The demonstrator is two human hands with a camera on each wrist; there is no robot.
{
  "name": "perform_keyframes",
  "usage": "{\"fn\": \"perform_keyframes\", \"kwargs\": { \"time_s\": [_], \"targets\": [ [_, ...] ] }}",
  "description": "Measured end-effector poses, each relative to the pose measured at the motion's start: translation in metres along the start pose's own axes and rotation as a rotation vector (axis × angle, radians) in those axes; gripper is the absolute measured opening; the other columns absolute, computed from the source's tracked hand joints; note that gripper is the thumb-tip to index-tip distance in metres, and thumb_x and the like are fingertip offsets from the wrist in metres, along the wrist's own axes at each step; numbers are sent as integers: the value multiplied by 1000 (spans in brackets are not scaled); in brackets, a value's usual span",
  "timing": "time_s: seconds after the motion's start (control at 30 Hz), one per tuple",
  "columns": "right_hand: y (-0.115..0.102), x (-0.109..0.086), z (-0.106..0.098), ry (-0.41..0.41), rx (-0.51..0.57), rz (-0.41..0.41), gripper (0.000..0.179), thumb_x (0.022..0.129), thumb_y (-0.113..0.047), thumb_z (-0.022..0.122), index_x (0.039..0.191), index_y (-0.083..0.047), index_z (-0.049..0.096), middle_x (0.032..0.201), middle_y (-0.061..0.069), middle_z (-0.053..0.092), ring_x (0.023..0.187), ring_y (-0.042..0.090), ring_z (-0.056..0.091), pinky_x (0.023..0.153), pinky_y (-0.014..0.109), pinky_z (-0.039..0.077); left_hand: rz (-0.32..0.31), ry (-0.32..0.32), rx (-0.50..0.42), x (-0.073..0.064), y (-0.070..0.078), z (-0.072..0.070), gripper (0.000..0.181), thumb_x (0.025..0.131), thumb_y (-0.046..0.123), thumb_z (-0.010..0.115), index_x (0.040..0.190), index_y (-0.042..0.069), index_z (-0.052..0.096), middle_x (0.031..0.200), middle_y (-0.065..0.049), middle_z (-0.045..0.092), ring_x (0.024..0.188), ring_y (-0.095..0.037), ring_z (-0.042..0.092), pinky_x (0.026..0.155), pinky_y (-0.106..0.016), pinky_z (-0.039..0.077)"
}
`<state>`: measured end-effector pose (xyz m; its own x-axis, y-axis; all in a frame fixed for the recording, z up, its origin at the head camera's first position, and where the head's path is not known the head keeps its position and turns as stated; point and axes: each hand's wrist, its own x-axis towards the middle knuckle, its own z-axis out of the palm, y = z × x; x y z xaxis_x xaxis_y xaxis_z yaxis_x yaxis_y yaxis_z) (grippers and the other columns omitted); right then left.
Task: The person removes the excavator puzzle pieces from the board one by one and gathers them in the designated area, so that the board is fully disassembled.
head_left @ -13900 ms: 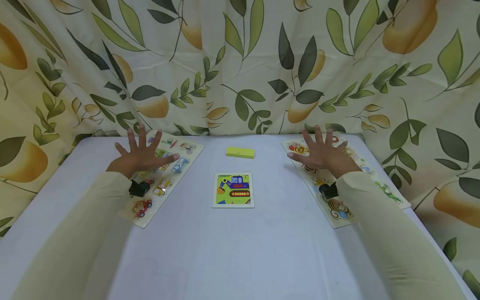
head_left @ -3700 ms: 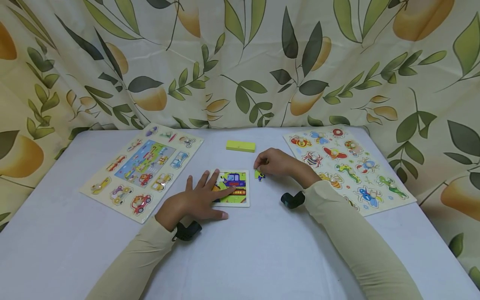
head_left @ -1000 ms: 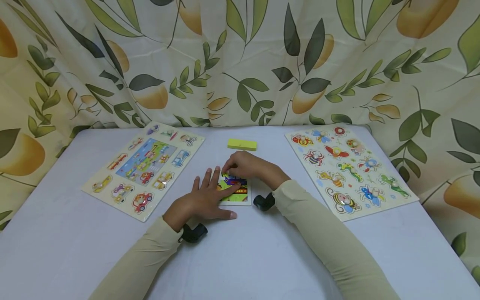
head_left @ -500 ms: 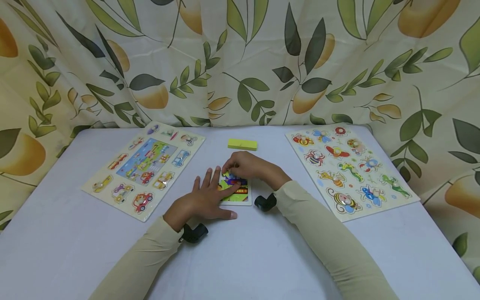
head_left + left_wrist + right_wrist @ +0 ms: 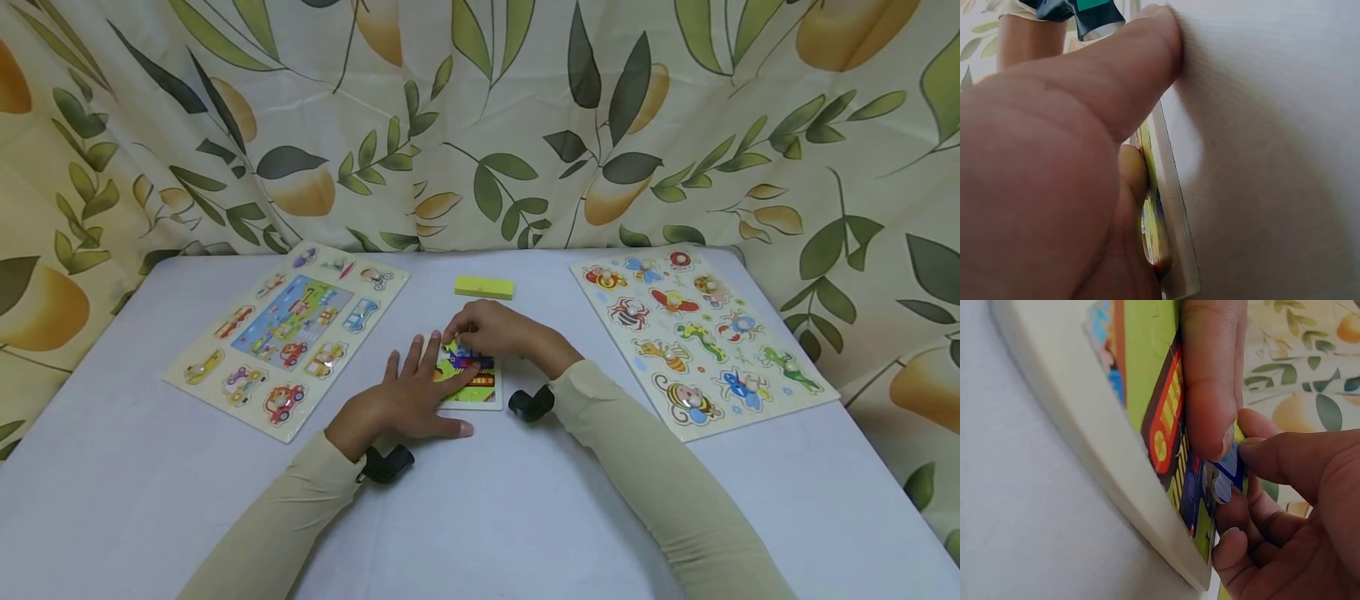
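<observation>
Left hand (image 5: 408,402) spreading fingers straight, resting fingertips on small square white-framed excavator jigsaw puzzle (image 5: 474,395), lying flat on white desk (image 5: 480,517). Right hand (image 5: 493,329) pinching blue-and-green jigsaw piece (image 5: 1229,469) between thumb and fingers at puzzle's far edge.

A curtained-off tabletop corner: a cream fabric curtain printed with orange fruit and green leaves (image 5: 442,108) closes in a flat white surface (image 5: 480,517) laid with a pale rectangular vehicle puzzle board (image 5: 279,321) and a pale rectangular insect puzzle board (image 5: 712,377). The room beyond is hidden; it may be a home.
</observation>
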<state>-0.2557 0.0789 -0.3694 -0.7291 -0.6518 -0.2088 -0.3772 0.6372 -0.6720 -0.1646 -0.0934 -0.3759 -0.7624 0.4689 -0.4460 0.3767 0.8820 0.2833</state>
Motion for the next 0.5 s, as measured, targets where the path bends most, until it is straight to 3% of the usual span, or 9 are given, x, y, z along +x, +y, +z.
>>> {"fn": "perform_keyframes", "kwargs": {
  "time_s": [0.27, 0.5],
  "targets": [
    [-1, -3, 0, 13, 62, 1, 25, 99, -3, 51, 111, -8, 72, 116, 3, 67, 96, 16, 58, 88, 32, 47, -10, -2, 2, 1, 0, 0, 83, 84, 67, 58, 153, 41, 21, 157, -14, -25, 141, -40, -24, 108, -64, -8],
    [4, -3, 1, 51, 127, 4, 21, 98, -2, 53, 111, -5, 70, 109, 3, 68, 94, 16, 58, 85, 30, 48, -4, 4, 1, 2, 0, 1, 83, 84, 67, 59, 154, 41, 20, 158, -15, -23, 141, -40, -24, 108, -64, -9]
  ]
}}
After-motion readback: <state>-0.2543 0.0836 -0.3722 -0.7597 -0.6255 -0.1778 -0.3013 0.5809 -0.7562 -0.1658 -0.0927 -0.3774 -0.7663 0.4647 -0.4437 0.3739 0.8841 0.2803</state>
